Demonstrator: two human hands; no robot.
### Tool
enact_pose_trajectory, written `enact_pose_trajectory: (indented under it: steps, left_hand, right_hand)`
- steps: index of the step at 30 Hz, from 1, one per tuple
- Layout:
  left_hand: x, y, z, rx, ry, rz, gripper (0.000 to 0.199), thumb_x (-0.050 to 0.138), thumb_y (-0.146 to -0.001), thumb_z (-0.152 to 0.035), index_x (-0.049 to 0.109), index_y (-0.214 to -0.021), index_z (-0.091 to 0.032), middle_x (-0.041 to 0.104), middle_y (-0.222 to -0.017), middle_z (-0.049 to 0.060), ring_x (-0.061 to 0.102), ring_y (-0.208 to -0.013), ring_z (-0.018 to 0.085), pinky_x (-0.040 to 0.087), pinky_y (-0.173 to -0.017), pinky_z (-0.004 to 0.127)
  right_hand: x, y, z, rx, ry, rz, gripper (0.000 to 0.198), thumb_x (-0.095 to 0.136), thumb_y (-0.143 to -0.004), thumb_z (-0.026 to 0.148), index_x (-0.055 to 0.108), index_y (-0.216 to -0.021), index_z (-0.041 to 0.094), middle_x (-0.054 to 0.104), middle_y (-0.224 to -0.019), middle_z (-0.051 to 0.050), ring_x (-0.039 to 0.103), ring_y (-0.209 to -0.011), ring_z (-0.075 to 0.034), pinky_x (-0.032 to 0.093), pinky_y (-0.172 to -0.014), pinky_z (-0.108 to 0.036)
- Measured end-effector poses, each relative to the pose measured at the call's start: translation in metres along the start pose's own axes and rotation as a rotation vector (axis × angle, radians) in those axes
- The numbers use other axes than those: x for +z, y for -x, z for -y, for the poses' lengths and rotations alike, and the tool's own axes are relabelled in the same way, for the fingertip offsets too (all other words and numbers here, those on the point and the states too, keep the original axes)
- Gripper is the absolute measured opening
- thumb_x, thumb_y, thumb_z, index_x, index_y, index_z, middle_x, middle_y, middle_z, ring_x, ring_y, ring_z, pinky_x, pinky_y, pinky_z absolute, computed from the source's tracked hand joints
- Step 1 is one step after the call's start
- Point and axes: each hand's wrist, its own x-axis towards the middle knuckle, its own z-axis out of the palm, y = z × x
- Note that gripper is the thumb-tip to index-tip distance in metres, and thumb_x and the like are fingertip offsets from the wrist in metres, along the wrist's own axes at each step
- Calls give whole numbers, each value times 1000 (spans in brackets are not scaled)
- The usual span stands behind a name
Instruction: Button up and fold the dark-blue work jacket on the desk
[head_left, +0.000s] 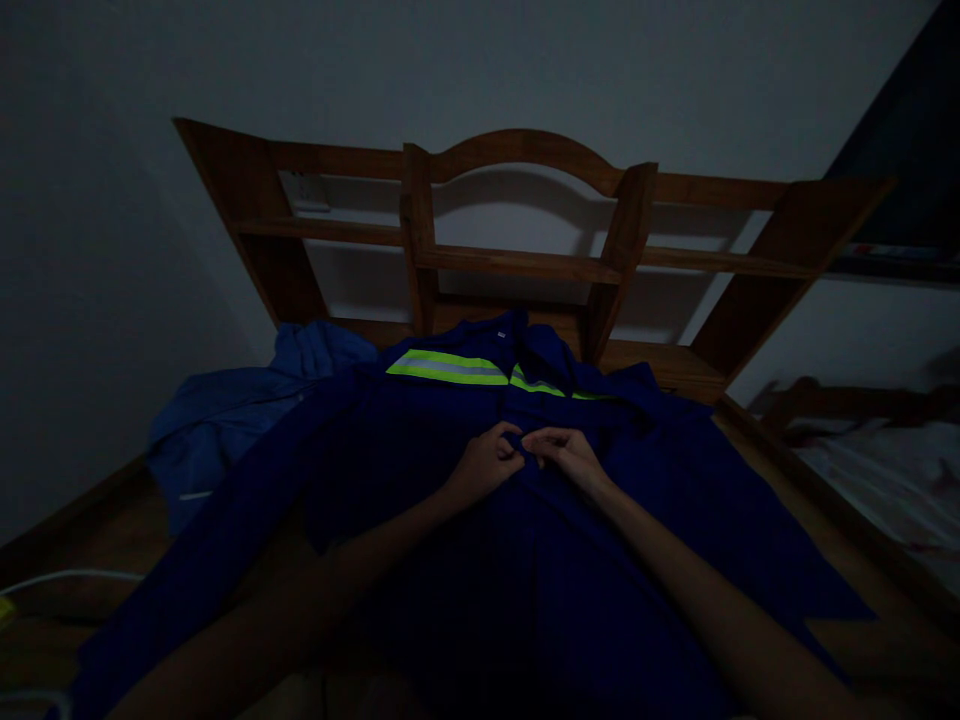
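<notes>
A dark blue work jacket (420, 440) with yellow-green and grey reflective bands lies spread out, its collar toward the wooden shelf unit and its sleeves out to both sides. At the middle of its front, my left hand (491, 458) pinches the cloth along the front opening. Close beside it, my right hand (566, 453) pinches the same edge, the fingertips of both hands nearly meeting. Whether a button or another fastener sits between the fingers is too dark and small to make out.
Behind the jacket stands a wooden headboard with shelves (517, 262) against a pale wall. A lighter blue garment (225, 410) is heaped at the left. A white cable (82, 575) runs in at the lower left. Pale bedding (892, 470) lies at the right.
</notes>
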Motion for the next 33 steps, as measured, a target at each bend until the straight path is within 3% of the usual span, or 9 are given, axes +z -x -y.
enact_pose_trajectory:
  steps: [7,13,20,26,33]
  left_hand:
    - [-1,-1,-3,-25,-48,50,32,55,-79,-40,58,-99,-15,61,-74,3,57,-67,12,37,-59,20]
    - [1,-2,6,-29,-39,47,31,56,-78,-40,57,-98,-16,60,-72,2,56,-62,12,36,-58,20]
    - [0,-2,3,25,-135,16,26,58,-78,-37,58,-94,-17,60,-72,1,56,-68,12,36,-61,20]
    - [-1,-2,0,76,-169,41,23,58,-78,-32,58,-95,-18,59,-73,-1,56,-67,10,36,-62,19]
    - [-1,1,-9,100,-207,24,15,55,-80,-30,59,-91,-20,57,-70,-2,54,-67,10,35,-64,21]
  right_hand:
    - [-3,-2,-2,-26,63,48,33,65,-69,35,66,-88,9,56,-60,-2,45,-49,-7,33,-50,-20]
    - [0,1,-5,-208,333,50,25,54,-80,34,62,-91,14,58,-70,-2,50,-54,-10,36,-52,-21]
    - [4,12,7,-448,620,-3,12,46,-86,25,53,-88,16,57,-87,-2,51,-75,-11,37,-67,-23]
    - [0,10,6,-415,656,100,18,37,-92,28,49,-86,16,52,-86,-2,48,-79,-12,34,-72,-25]
    - [-4,6,3,-288,395,175,18,42,-89,33,48,-84,16,49,-75,1,47,-68,-9,34,-62,-22]
